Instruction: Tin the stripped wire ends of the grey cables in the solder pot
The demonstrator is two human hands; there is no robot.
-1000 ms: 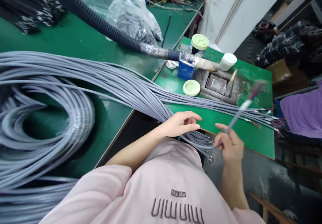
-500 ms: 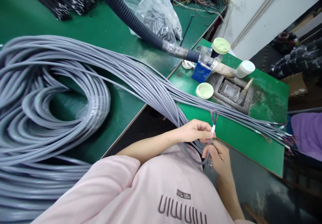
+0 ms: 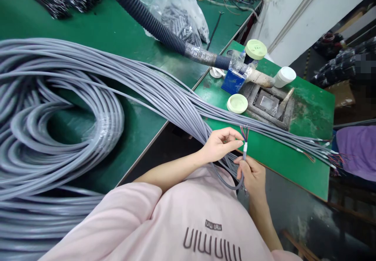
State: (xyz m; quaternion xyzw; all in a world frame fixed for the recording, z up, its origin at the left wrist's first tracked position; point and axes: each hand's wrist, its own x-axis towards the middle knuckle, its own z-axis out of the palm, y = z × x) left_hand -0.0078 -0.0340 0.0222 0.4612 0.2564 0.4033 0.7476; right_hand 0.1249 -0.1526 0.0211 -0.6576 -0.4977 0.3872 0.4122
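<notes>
One cable end (image 3: 244,150) (upright), in right hand (image 3: 253,175)

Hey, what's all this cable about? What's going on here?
A person grips one gray cable in the right hand, its end pointing up. Colored wires fan out above its white band. The left hand has its fingertips right by those wires; whether they touch is hard to tell. More gray cables run across the green tabletop, beyond the hands.
</notes>
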